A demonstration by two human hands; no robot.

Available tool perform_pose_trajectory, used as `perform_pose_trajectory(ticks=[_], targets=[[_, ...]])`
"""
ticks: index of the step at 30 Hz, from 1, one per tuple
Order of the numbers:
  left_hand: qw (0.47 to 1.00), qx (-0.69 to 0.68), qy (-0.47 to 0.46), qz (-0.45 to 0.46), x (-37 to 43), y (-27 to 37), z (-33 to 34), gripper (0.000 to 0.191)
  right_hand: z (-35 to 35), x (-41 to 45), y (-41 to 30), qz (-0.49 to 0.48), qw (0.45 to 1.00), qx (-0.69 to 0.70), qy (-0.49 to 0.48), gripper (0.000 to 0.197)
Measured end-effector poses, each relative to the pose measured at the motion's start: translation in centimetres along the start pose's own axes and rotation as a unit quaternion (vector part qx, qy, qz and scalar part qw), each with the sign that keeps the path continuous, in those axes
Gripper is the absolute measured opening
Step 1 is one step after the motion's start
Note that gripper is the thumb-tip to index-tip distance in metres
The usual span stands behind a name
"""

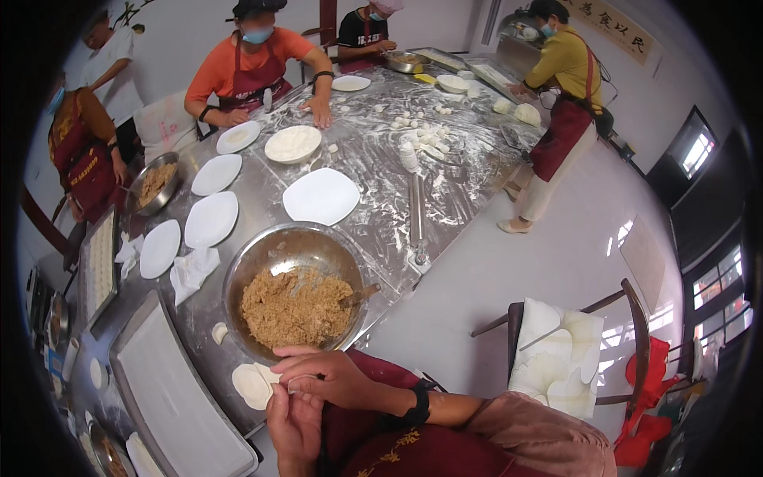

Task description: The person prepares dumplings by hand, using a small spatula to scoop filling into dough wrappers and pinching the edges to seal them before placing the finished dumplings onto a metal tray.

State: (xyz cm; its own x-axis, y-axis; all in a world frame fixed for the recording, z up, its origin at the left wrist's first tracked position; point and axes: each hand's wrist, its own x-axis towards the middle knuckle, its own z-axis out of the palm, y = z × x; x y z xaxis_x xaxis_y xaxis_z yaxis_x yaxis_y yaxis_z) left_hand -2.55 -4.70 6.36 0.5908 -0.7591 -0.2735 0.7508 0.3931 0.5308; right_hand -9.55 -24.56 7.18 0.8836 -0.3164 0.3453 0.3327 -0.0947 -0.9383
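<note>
My left hand point(296, 417) is palm up at the table's near edge, its thumb raised. Over it my right hand point(331, 374) bends down, and the fingers of both meet around a piece of pale dough, mostly hidden by them. Just left of my fingertips, round dough wrappers point(251, 386) overlap on the table. Beyond my hands stands a large steel bowl point(238, 256) of brown minced filling point(292, 307), with a wooden handle point(363, 294) leaning on its right rim. A small folded dough piece point(220, 333) lies left of the bowl.
A long metal tray point(179, 393) is at my left. White plates point(322, 197), a bowl of flour point(292, 144) and crumpled tissue point(194, 274) lie on the floured steel table point(381, 244). Several co-workers in aprons stand around it. A chair with a patterned cushion point(557, 355) is at right.
</note>
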Motion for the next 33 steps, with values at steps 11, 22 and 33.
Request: perform_pose_trajectory(ticks=[11,22,33], targets=[[0.998,0.059,0.000,-0.036,-0.6,0.5,0.4,0.059,-0.2,-1.5,2.3,-0.047,0.993,-0.051,-0.092,0.020],[0.993,0.096,-0.070,0.018,1.5,-0.7,2.0,0.052,0.4,-1.9,1.1,0.198,0.961,0.190,-0.045,0.020],[0.993,0.091,-0.063,0.033,1.4,0.0,3.0,0.053,0.6,-1.2,1.1,0.076,0.997,0.015,-0.029,0.028]])
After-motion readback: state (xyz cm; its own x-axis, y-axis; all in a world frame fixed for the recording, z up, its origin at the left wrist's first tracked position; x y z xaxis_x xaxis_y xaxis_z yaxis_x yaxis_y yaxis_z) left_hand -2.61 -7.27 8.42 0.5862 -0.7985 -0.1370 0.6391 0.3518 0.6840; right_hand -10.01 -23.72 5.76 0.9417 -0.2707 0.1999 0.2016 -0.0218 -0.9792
